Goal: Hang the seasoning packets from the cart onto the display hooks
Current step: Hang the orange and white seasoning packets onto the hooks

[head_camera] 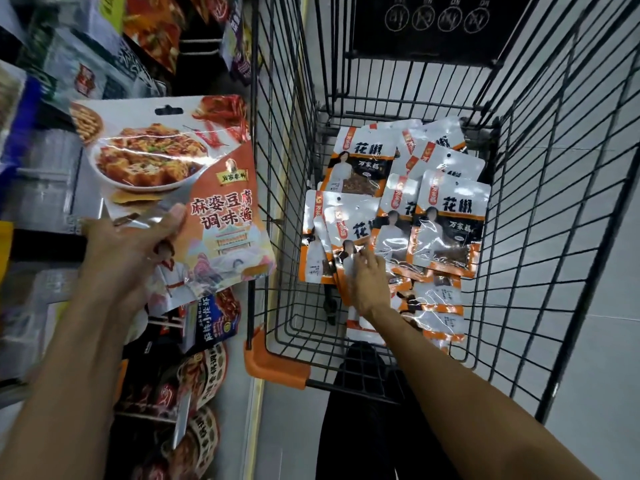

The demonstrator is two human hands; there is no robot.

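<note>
A large orange-and-white tofu sauce packet (180, 174) is held up in front of the shelf display, gripped at its lower left by my left hand (128, 251), thumb across its front. Its hang slot shows at the top. To the right stands the black wire cart (277, 133), holding several white-and-orange pepper packets (450, 220) in a loose pile. Inside the cart, my right hand (369, 282) pinches one pepper packet (346, 233) near the front left of the pile.
Hanging packets (207, 368) and boxed goods fill the display on the left, above and below the held packet. An orange corner bumper (273, 365) marks the cart's near left corner. A black sign panel (440, 26) sits at the cart's far end. Pale floor lies to the right.
</note>
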